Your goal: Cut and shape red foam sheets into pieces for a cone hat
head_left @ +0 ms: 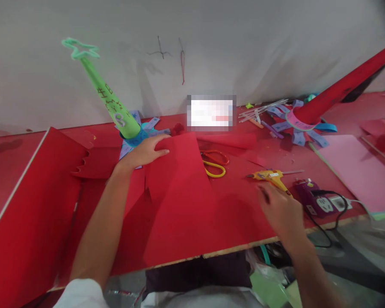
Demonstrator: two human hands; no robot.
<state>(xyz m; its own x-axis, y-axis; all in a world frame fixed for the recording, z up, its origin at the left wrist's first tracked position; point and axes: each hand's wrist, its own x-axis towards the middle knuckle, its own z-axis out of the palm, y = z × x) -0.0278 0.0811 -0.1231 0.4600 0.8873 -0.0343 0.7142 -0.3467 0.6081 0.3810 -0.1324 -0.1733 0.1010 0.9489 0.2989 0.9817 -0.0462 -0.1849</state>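
Note:
My left hand (150, 150) has the upper left edge of a red paper sheet (179, 188), its thumb on the near face. The sheet stretches down across the table to my right. My right hand (280, 209) is slightly blurred, with curled fingers, just in front of a yellow glue gun (272, 175) with a clear stick in its back. Whether anything is in those fingers does not show. Scissors with an orange and a yellow handle (216, 169) lie at the sheet's right edge, their blades hidden.
A green paper cone (107, 96) topped with a star stands behind my left hand. A red cone (343, 90) leans at the right. A purple power socket (316, 201) with cables, pink sheets (359, 164) and an upright red board (35, 214) flank the work area.

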